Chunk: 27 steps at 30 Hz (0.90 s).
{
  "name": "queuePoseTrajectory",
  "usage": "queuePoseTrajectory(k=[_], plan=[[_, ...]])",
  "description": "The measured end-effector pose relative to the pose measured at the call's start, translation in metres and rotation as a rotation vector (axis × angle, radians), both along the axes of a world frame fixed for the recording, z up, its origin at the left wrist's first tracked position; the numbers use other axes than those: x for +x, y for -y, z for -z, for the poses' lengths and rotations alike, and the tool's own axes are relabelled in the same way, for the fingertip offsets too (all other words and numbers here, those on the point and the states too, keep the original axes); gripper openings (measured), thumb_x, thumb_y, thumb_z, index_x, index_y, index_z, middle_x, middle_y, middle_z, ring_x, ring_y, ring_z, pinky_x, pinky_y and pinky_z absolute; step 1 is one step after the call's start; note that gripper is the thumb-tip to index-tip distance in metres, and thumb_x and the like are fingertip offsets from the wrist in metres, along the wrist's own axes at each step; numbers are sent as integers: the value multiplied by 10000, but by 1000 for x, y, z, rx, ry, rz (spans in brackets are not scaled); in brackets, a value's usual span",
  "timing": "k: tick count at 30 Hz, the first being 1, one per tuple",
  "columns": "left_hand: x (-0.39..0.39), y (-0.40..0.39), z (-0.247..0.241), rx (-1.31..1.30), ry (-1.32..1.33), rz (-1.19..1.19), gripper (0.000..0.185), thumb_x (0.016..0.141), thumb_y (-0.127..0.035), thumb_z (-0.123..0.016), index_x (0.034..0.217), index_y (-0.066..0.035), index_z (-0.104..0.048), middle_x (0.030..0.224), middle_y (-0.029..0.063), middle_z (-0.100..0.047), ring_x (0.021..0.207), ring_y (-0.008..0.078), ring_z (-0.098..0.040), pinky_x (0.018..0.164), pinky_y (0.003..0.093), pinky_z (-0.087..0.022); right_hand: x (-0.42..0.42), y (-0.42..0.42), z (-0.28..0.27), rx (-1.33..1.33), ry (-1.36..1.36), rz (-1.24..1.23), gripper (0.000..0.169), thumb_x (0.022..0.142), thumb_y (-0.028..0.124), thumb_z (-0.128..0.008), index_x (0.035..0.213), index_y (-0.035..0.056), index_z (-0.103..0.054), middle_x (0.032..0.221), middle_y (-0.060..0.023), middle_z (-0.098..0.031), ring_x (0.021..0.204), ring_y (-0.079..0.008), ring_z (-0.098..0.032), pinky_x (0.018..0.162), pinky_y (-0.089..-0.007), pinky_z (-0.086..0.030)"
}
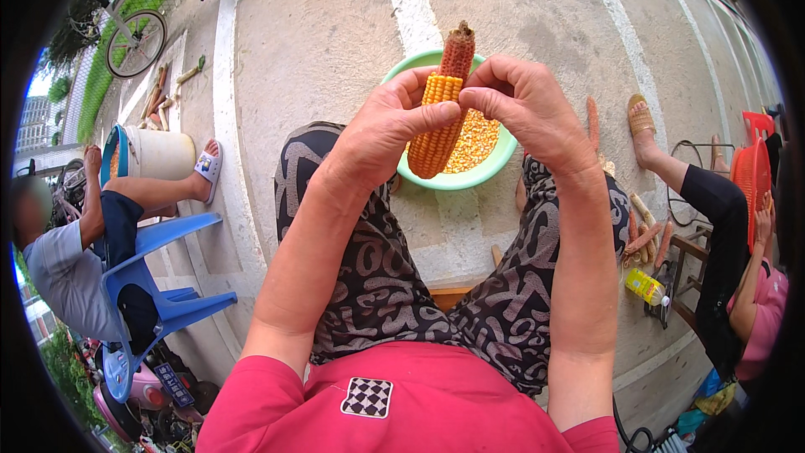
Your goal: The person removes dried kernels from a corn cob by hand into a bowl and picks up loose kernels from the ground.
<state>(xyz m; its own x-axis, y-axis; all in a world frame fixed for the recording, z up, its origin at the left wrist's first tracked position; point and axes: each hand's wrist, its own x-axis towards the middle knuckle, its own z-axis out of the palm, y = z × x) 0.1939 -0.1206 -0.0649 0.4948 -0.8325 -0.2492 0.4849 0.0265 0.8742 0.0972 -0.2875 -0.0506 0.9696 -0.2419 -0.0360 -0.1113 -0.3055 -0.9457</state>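
An ear of corn (440,113) is held tilted over a light green plastic basin (480,177), its tip towards me. Yellow kernels cover the near part, while the far end is a bare reddish cob. Around the ear's left side wraps my left hand (393,120), its thumb across the kernels. My right hand (528,110) is at the ear's right side, thumb and bent forefinger by the upper edge of the kernels; whether it grips the ear or loose kernels I cannot tell. Loose yellow kernels (471,145) lie in the basin below.
Bare cobs (644,236) and a yellow-labelled bottle (646,286) lie at right. Beside them sits a person with a red basket (751,183). At left another person sits on a blue plastic chair (151,271) near a white bucket (160,154). More cobs (157,98) lie beyond.
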Motion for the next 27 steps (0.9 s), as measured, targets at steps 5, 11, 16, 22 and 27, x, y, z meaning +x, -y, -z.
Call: queuePoseTrajectory(k=[5, 11, 16, 22, 27], plan=[[0, -1, 1, 0, 2, 4, 494, 830, -121, -720, 1252, 26, -508, 1110, 76, -606, 1007, 141, -596, 916, 274, -470, 0, -2, 1, -37, 34, 20, 186, 864, 148, -634, 871, -37, -646, 712, -87, -625, 645, -129, -573, 598, -291, -471], [-1, -1, 2, -8, -9, 9, 504, 837, -136, -717, 1262, 27, -499, 1133, 80, -597, 1031, 144, -586, 933, 281, -460, 1, -2, 2, -85, 16, 27, 213, 889, 170, -602, 886, -42, -622, 702, -87, -603, 649, -147, -565, 601, -299, -466], [0, 0, -1, -60, -29, -68, 563, 849, -138, -705, 1312, 33, -435, 1166, 83, -576, 1074, 154, -563, 969, 290, -435, -2, 5, 2, -5, -32, 58, 217, 884, 169, -601, 863, -47, -616, 705, -85, -601, 649, -146, -561, 599, -308, -467], [5, -2, 5, -36, -16, -68, 549, 857, -141, -695, 1315, 17, -437, 1193, 89, -576, 1101, 166, -552, 992, 305, -409, -5, 7, 6, -79, -133, -73, 166, 886, 135, -624, 930, -24, -642, 781, -31, -617, 701, -80, -565, 627, -218, -474], [0, 2, 0, 5, 88, -55, 541, 823, -132, -733, 1274, 27, -480, 1126, 84, -603, 1030, 150, -585, 933, 291, -458, 0, 2, 2, 47, 7, 42, 177, 885, 161, -655, 930, -11, -650, 774, -27, -616, 690, -80, -559, 623, -220, -476]])
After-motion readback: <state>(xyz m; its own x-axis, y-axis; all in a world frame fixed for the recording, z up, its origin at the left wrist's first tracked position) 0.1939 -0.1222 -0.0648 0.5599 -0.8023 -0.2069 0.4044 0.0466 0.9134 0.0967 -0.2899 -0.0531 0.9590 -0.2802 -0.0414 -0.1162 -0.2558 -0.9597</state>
